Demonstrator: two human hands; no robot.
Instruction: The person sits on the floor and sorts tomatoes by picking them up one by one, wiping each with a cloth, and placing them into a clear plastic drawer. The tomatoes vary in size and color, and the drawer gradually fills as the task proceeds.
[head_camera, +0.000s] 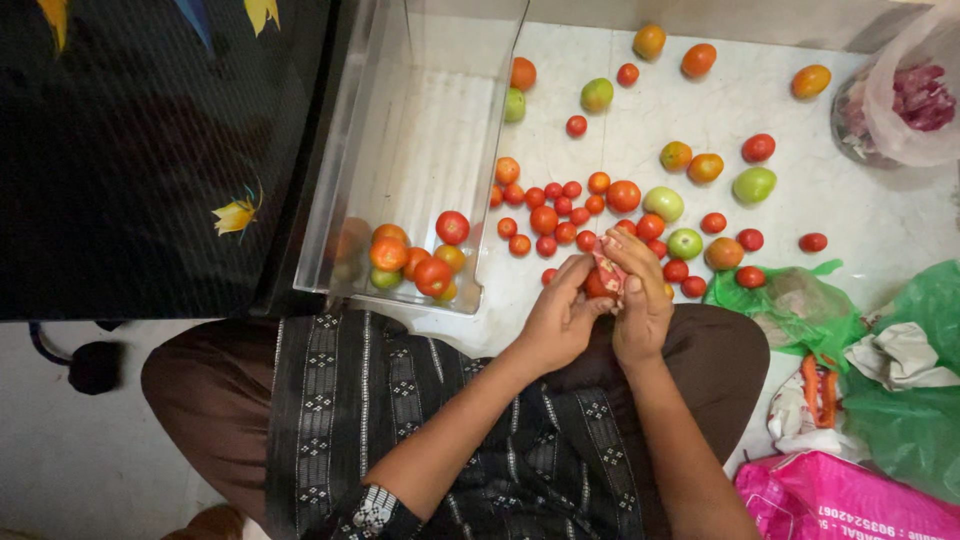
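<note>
Clear bin (400, 150) holds tomatoes (420, 260); hands rub tomato (598, 286).

Both hands, left hand (560, 320) and right hand (640, 300), wipe a tomato (596, 286) with a cloth (609, 272).

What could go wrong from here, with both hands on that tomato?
Both hands, left hand and right hand, press one tomato with a pink cloth; hard rubbing might bruise it. Loose tomatoes lie close ahead and could roll if nudged. The clear bin sits off to the left, so drops may miss.
</note>
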